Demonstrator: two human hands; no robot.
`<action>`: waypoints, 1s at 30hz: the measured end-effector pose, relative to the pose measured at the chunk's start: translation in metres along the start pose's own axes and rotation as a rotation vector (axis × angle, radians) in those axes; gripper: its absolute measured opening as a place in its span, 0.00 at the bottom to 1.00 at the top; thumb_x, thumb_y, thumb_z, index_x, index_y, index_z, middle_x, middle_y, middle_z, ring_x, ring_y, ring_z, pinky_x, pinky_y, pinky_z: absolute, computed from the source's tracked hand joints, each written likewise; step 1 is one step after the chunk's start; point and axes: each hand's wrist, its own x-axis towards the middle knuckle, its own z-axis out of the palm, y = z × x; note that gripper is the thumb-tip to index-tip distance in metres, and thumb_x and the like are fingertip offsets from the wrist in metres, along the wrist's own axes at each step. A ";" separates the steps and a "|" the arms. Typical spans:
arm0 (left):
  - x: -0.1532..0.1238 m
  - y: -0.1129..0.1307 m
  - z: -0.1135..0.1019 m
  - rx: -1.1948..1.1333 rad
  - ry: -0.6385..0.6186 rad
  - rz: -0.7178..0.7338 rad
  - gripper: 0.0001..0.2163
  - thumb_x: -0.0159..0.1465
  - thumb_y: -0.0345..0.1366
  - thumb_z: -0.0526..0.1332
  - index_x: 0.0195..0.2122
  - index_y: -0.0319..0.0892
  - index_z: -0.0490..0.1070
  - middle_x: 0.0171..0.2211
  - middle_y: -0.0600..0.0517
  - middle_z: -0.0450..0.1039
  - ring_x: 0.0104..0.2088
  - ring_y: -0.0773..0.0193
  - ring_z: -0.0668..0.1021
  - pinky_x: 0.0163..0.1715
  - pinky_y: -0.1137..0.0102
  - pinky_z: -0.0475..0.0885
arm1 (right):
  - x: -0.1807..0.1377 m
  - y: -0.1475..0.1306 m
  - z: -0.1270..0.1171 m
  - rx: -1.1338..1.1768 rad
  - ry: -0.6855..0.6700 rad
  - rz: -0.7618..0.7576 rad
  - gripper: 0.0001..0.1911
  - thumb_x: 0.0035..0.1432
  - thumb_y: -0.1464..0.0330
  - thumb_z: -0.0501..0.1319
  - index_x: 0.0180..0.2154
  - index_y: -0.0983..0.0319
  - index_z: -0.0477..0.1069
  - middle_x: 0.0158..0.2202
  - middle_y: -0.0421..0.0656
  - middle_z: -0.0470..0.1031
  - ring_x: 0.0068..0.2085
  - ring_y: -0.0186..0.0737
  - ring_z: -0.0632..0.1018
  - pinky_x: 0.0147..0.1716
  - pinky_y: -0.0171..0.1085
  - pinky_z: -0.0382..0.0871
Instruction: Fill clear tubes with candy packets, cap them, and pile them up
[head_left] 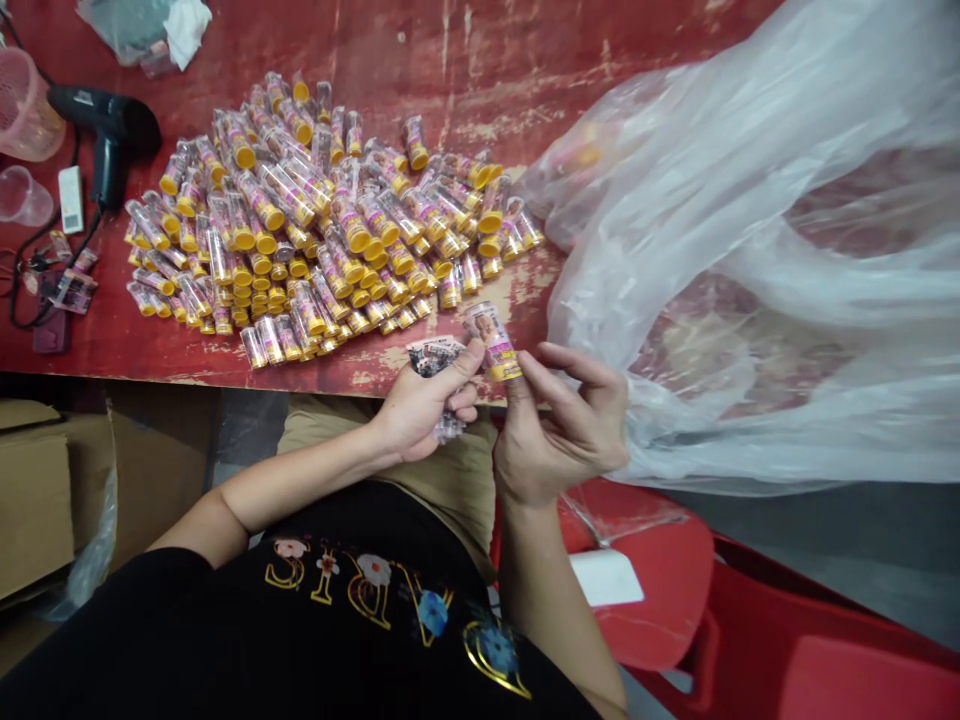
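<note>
My left hand (420,405) is closed around a small stack of printed sleeves (433,356), its thumb pressed against a clear tube with a yellow cap and printed label (493,342). My right hand (559,430) pinches the yellow-cap end of that same tube between thumb and fingers. Both hands hover at the near edge of the worn red table (465,60). A big heap of several similar yellow-capped tubes (315,215) lies on the table just beyond my hands.
A large crumpled clear plastic bag (765,250) covers the table's right side. A black heat gun (105,130), pink cups (22,110) and cables lie at the far left. Cardboard boxes (34,490) stand lower left, red plastic chairs (675,580) lower right.
</note>
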 end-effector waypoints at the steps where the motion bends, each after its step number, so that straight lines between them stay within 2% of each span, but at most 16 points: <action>1: 0.003 0.001 0.000 -0.001 0.037 0.014 0.12 0.62 0.37 0.75 0.33 0.39 0.73 0.24 0.60 0.64 0.19 0.78 0.59 0.19 0.80 0.58 | 0.005 0.005 0.006 0.008 0.009 0.025 0.09 0.64 0.63 0.69 0.44 0.57 0.86 0.44 0.46 0.81 0.46 0.46 0.83 0.49 0.50 0.82; 4: 0.010 0.001 -0.004 0.004 0.116 0.034 0.09 0.68 0.39 0.70 0.43 0.39 0.78 0.31 0.55 0.75 0.20 0.78 0.60 0.20 0.79 0.61 | 0.032 0.032 0.035 0.055 0.051 0.063 0.12 0.65 0.59 0.68 0.45 0.57 0.85 0.44 0.48 0.78 0.48 0.47 0.81 0.51 0.52 0.80; 6: 0.013 0.000 -0.008 -0.005 0.126 0.022 0.09 0.70 0.38 0.67 0.46 0.38 0.78 0.36 0.51 0.79 0.20 0.78 0.63 0.21 0.79 0.63 | 0.058 0.057 0.060 0.084 0.058 0.061 0.13 0.66 0.58 0.66 0.46 0.57 0.84 0.45 0.49 0.76 0.50 0.49 0.79 0.52 0.53 0.78; 9: 0.012 0.000 -0.013 -0.024 0.150 -0.005 0.09 0.71 0.36 0.65 0.48 0.37 0.78 0.38 0.48 0.81 0.20 0.77 0.66 0.21 0.78 0.66 | 0.094 0.095 0.094 0.022 0.062 0.061 0.12 0.65 0.62 0.64 0.45 0.59 0.84 0.45 0.50 0.73 0.52 0.51 0.77 0.56 0.55 0.73; 12: 0.011 0.003 -0.015 -0.019 0.171 -0.003 0.11 0.72 0.34 0.63 0.51 0.36 0.78 0.39 0.46 0.82 0.21 0.74 0.71 0.22 0.77 0.69 | 0.111 0.116 0.107 -0.109 -0.011 0.097 0.10 0.63 0.67 0.64 0.42 0.61 0.83 0.45 0.50 0.74 0.53 0.51 0.76 0.61 0.57 0.68; 15: 0.014 0.009 -0.012 -0.006 0.182 0.045 0.13 0.71 0.33 0.64 0.54 0.36 0.77 0.42 0.44 0.83 0.27 0.69 0.79 0.28 0.74 0.75 | 0.103 0.105 0.091 -0.091 -0.120 0.077 0.14 0.61 0.66 0.66 0.48 0.62 0.81 0.47 0.51 0.75 0.52 0.49 0.77 0.58 0.55 0.72; 18: 0.019 0.013 -0.008 -0.040 0.162 0.101 0.17 0.69 0.35 0.67 0.58 0.41 0.77 0.48 0.45 0.84 0.42 0.62 0.85 0.42 0.69 0.80 | 0.076 0.064 0.055 0.080 -0.204 0.102 0.16 0.66 0.61 0.64 0.52 0.59 0.79 0.48 0.49 0.78 0.46 0.43 0.80 0.46 0.44 0.78; 20: 0.023 0.012 -0.005 -0.072 0.117 0.130 0.17 0.69 0.36 0.68 0.59 0.44 0.77 0.51 0.45 0.83 0.50 0.58 0.85 0.50 0.65 0.79 | 0.056 0.034 0.032 0.184 -0.352 0.187 0.12 0.67 0.58 0.65 0.45 0.58 0.80 0.41 0.45 0.80 0.39 0.38 0.80 0.38 0.36 0.76; 23: 0.023 0.008 0.000 -0.075 0.048 0.140 0.16 0.68 0.37 0.69 0.57 0.43 0.78 0.53 0.44 0.83 0.54 0.56 0.83 0.55 0.64 0.77 | 0.035 0.008 0.014 0.275 -0.571 0.297 0.14 0.59 0.57 0.71 0.33 0.61 0.77 0.29 0.39 0.76 0.28 0.32 0.74 0.26 0.31 0.68; 25: 0.020 0.006 0.003 -0.048 0.038 0.133 0.15 0.67 0.38 0.70 0.55 0.42 0.79 0.52 0.44 0.83 0.54 0.55 0.83 0.55 0.64 0.77 | 0.031 0.007 0.011 0.298 -0.572 0.332 0.14 0.60 0.58 0.70 0.31 0.62 0.77 0.29 0.39 0.76 0.28 0.32 0.74 0.27 0.31 0.69; 27: 0.017 0.006 0.004 -0.009 0.051 0.130 0.14 0.67 0.39 0.71 0.51 0.41 0.80 0.49 0.44 0.84 0.53 0.55 0.84 0.54 0.64 0.77 | 0.034 0.012 0.009 0.273 -0.502 0.327 0.13 0.62 0.59 0.67 0.34 0.62 0.80 0.33 0.42 0.79 0.32 0.34 0.77 0.30 0.33 0.71; 30: 0.015 0.005 0.002 0.040 0.090 0.180 0.14 0.65 0.41 0.73 0.47 0.39 0.80 0.43 0.46 0.84 0.46 0.58 0.85 0.48 0.67 0.78 | 0.043 0.017 0.004 0.216 -0.462 0.291 0.12 0.63 0.60 0.67 0.35 0.62 0.81 0.33 0.42 0.81 0.32 0.35 0.78 0.31 0.34 0.72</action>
